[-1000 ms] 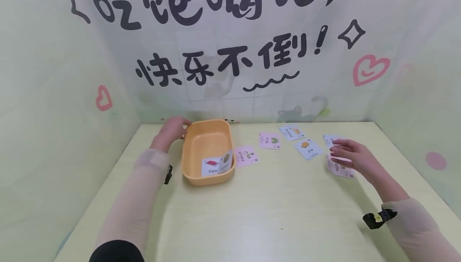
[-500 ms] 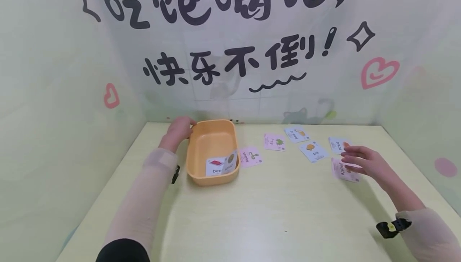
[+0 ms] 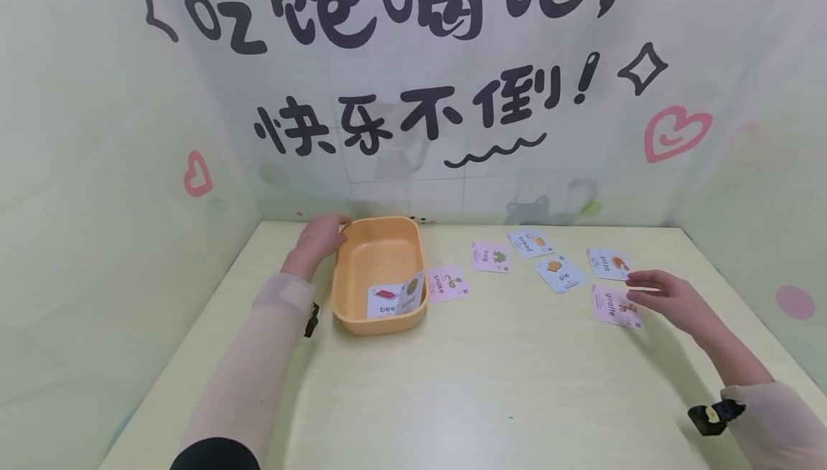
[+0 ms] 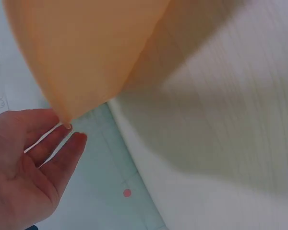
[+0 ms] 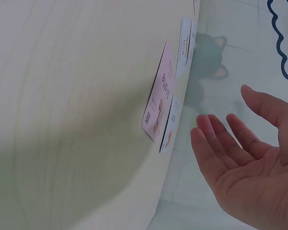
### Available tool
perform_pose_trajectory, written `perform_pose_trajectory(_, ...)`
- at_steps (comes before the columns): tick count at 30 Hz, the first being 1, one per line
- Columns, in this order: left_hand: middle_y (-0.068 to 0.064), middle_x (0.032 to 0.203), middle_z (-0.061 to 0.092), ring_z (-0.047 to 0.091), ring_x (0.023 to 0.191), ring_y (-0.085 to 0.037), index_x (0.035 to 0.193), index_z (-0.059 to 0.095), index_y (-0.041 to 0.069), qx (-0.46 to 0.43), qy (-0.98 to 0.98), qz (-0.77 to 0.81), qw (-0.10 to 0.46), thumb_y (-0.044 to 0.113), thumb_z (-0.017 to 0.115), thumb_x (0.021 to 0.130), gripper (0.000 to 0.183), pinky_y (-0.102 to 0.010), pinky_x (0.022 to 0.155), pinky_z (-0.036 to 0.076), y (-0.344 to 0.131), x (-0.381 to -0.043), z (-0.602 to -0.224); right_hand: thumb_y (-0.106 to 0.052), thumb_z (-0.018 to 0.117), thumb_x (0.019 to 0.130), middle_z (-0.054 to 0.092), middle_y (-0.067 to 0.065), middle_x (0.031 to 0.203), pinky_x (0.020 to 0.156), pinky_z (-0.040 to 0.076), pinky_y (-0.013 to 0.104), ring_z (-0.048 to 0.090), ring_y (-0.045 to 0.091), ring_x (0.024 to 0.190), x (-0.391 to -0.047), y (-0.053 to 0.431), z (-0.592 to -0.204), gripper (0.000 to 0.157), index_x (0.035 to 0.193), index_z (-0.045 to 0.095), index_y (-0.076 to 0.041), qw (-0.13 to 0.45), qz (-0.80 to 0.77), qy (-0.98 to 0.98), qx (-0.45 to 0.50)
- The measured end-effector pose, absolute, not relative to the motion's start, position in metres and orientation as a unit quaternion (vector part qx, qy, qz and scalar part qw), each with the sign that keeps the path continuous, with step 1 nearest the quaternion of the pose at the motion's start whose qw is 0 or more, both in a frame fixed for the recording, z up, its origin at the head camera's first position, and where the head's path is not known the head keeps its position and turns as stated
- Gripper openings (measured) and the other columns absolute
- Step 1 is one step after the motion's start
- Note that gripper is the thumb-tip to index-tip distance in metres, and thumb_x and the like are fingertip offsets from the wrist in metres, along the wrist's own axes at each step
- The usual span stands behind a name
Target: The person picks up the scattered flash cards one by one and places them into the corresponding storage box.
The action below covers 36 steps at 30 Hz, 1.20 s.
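Observation:
In the head view my left hand (image 3: 318, 240) is at the far left corner of an orange plastic tray (image 3: 362, 326). The left wrist view shows the left fingers loosely extended, touching the tray's corner (image 4: 86, 72). Inside the tray lies a white word card (image 3: 382, 301) with a red picture, and a second card (image 3: 410, 292) leans against the right wall. My right hand (image 3: 672, 303) hovers with relaxed fingers and holds nothing. Its fingertips overlap the edges of the pink giraffe card (image 3: 612, 305) and the blue pizza card (image 3: 604, 262). In the right wrist view the giraffe card (image 5: 160, 93) lies apart from the hand.
Just right of the tray lies a pink snake card (image 3: 446, 285). Farther along are a pink frog card (image 3: 488, 257), a blue bread card (image 3: 528, 243) and a blue pie card (image 3: 559, 275). Fabric walls (image 3: 413, 190) stand around the light wooden table (image 3: 452, 384).
My right hand has shifted right and a little toward me, uncovering more of the pizza and giraffe cards. The left hand stays at the tray. The head view has swung slightly.

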<state>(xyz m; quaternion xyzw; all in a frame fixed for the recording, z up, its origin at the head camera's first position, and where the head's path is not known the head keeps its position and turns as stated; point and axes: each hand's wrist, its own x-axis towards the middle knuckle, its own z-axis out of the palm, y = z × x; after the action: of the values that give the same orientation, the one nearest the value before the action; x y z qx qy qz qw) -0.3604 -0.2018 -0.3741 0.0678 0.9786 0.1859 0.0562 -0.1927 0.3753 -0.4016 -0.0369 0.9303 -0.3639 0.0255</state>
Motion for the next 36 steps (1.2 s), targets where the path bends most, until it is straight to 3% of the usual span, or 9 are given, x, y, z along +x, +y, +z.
perform_pose_trajectory(4, -0.020, 0.154, 0.044, 0.040, 0.142, -0.041, 0.149, 0.042, 0.004, 0.095, 0.976, 0.188, 0.065, 0.025, 0.055, 0.102, 0.054, -0.056, 0.117, 0.034, -0.207, -0.362, -0.383, -0.024, 0.060, 0.100, 0.052, 0.037, 0.137, 0.076, 0.045, 0.009, 0.045, -0.024, 0.091, -0.196, 0.378, -0.404, 0.053, 0.136, 0.048, 0.012, 0.036, -0.349, 0.936, -0.039)
perform_pose_trajectory(9, -0.021, 0.158, 0.036, 0.033, 0.147, -0.042, 0.154, 0.032, 0.003, 0.139, 0.968, 0.197, 0.074, 0.039, 0.053, 0.102, 0.067, -0.056, 0.121, 0.026, -0.214, -0.359, -0.392, -0.022, 0.062, 0.098, 0.053, 0.038, 0.136, 0.076, 0.047, 0.013, 0.068, 0.007, 0.100, -0.198, 0.382, -0.408, 0.052, 0.134, 0.049, 0.014, 0.041, -0.330, 0.942, -0.046)
perform_pose_trajectory(15, -0.014, 0.167, 0.017, 0.017, 0.153, -0.042, 0.160, 0.018, 0.011, 0.156, 0.973, 0.158, 0.066, 0.057, 0.050, 0.098, 0.084, -0.060, 0.123, 0.019, -0.224, -0.353, -0.405, -0.020, 0.063, 0.097, 0.052, 0.039, 0.136, 0.076, 0.047, 0.011, 0.045, -0.024, 0.088, -0.200, 0.381, -0.411, 0.052, 0.133, 0.049, 0.015, 0.043, -0.336, 0.939, -0.052)
perform_pose_trajectory(19, -0.011, 0.169, 0.009, 0.013, 0.153, -0.044, 0.161, 0.012, 0.013, 0.169, 0.975, 0.132, 0.055, 0.062, 0.047, 0.097, 0.088, -0.063, 0.122, 0.020, -0.227, -0.350, -0.413, -0.019, 0.063, 0.097, 0.053, 0.039, 0.135, 0.076, 0.047, 0.012, 0.071, 0.016, 0.103, -0.201, 0.379, -0.412, 0.051, 0.133, 0.049, 0.016, 0.042, -0.329, 0.942, -0.054)
perform_pose_trajectory(22, -0.010, 0.170, 0.008, 0.015, 0.153, -0.043, 0.162, 0.011, 0.014, 0.174, 0.976, 0.122, 0.045, 0.064, 0.045, 0.097, 0.089, -0.062, 0.121, 0.022, -0.227, -0.349, -0.416, -0.019, 0.063, 0.098, 0.052, 0.039, 0.135, 0.075, 0.047, 0.012, 0.061, 0.049, 0.116, -0.200, 0.379, -0.412, 0.051, 0.133, 0.049, 0.016, 0.042, -0.324, 0.944, -0.057)
perform_pose_trajectory(28, -0.009, 0.169, 0.013, 0.018, 0.152, -0.043, 0.161, 0.014, 0.014, 0.178, 0.977, 0.108, 0.036, 0.065, 0.046, 0.095, 0.089, -0.061, 0.121, 0.024, -0.223, -0.348, -0.412, -0.019, 0.064, 0.097, 0.053, 0.039, 0.135, 0.075, 0.047, 0.011, 0.067, 0.000, 0.097, -0.201, 0.384, -0.414, 0.051, 0.132, 0.050, 0.015, 0.040, -0.316, 0.946, -0.059)
perform_pose_trajectory(32, -0.009, 0.169, 0.015, 0.023, 0.150, -0.044, 0.161, 0.017, 0.014, 0.182, 0.979, 0.083, 0.030, 0.067, 0.044, 0.095, 0.089, -0.061, 0.120, 0.027, -0.219, -0.350, -0.411, -0.019, 0.063, 0.098, 0.052, 0.039, 0.135, 0.076, 0.047, 0.011, 0.071, 0.012, 0.100, -0.200, 0.386, -0.415, 0.050, 0.132, 0.050, 0.015, 0.038, -0.311, 0.948, -0.060)
perform_pose_trajectory(34, -0.008, 0.169, 0.016, 0.025, 0.149, -0.044, 0.161, 0.018, 0.015, 0.184, 0.980, 0.070, 0.026, 0.068, 0.043, 0.095, 0.088, -0.061, 0.119, 0.028, -0.218, -0.352, -0.411, -0.020, 0.063, 0.098, 0.053, 0.039, 0.134, 0.076, 0.046, 0.012, 0.070, 0.032, 0.107, -0.199, 0.386, -0.416, 0.051, 0.132, 0.050, 0.015, 0.038, -0.306, 0.949, -0.060)
perform_pose_trajectory(36, -0.008, 0.169, 0.016, 0.025, 0.149, -0.043, 0.161, 0.018, 0.016, 0.184, 0.981, 0.059, 0.025, 0.069, 0.042, 0.095, 0.088, -0.061, 0.118, 0.029, -0.217, -0.353, -0.412, -0.021, 0.063, 0.098, 0.053, 0.039, 0.134, 0.076, 0.046, 0.012, 0.071, 0.013, 0.101, -0.198, 0.388, -0.417, 0.051, 0.132, 0.050, 0.014, 0.039, -0.305, 0.950, -0.058)
